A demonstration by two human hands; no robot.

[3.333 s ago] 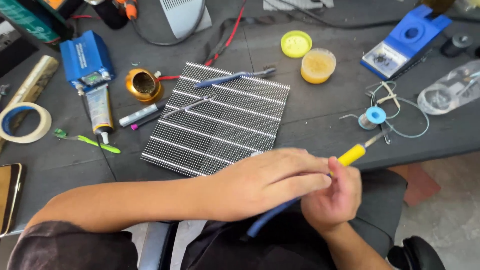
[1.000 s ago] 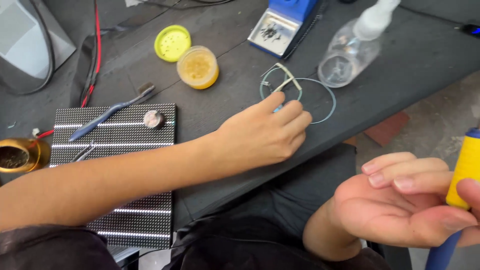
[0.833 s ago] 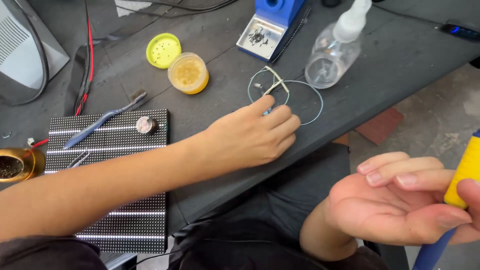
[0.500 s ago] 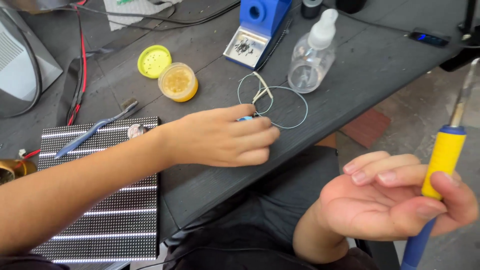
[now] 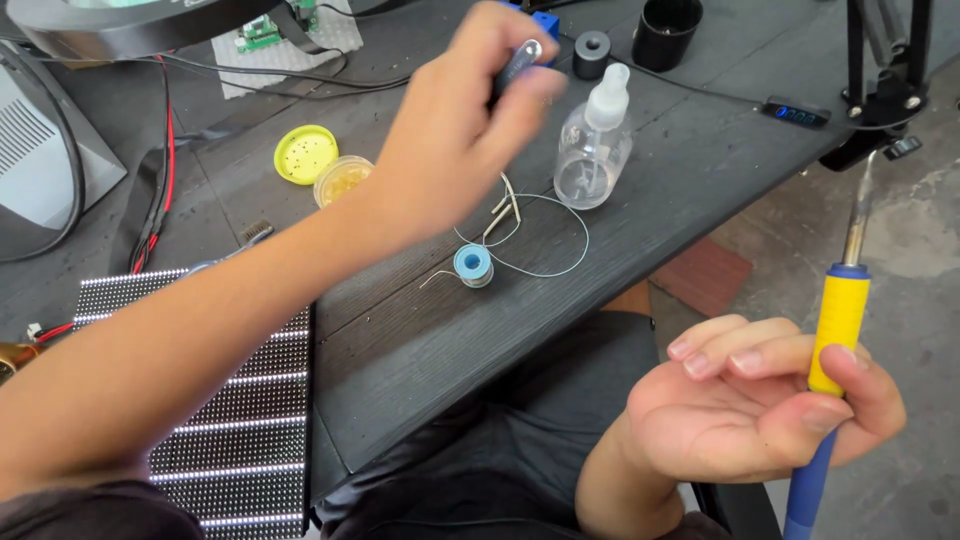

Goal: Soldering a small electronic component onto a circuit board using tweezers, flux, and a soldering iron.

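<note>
Two hands are busy: the right hand (image 5: 760, 410) loosely grips a yellow-and-blue soldering iron (image 5: 838, 340) upright beside the dark wooden table (image 5: 420, 340); the left hand (image 5: 455, 120) pinches what may be a small metal tool (image 5: 515, 62) above the blue solder spool (image 5: 473, 265).

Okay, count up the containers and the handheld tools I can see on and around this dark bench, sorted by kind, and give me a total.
Clear spray bottle: 1
Small open jar with its yellow lid lying beside it: 1
Black cup: 1
Soldering iron with yellow grip, in the right hand: 1
Small grey tool in the left hand: 1
Blue solder spool: 1
Total: 6
</note>
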